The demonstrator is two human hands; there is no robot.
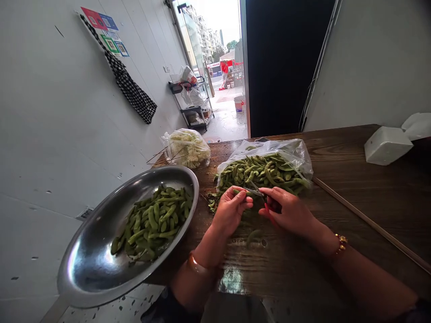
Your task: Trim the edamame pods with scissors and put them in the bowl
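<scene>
My left hand (231, 207) pinches a green edamame pod (239, 192) between thumb and fingers. Red-handled scissors (268, 210) are in my right hand (289, 210), their blades apart and pointing toward the pod. Just beyond both hands, a clear plastic bag (299, 154) lies spread with a heap of edamame pods (262, 172) on it. Small trimmings (213, 202) lie by the bag's left edge. On the left, a wide metal bowl (90, 251) holds more edamame pods (156, 220).
A bag of cauliflower (188, 150) sits at the table's far left corner. On the right, a long wooden stick (367, 220) lies slanted across the wooden table (343, 157), with a white container (387, 146) near the far edge. Behind stands a cart (193, 103) by the open doorway.
</scene>
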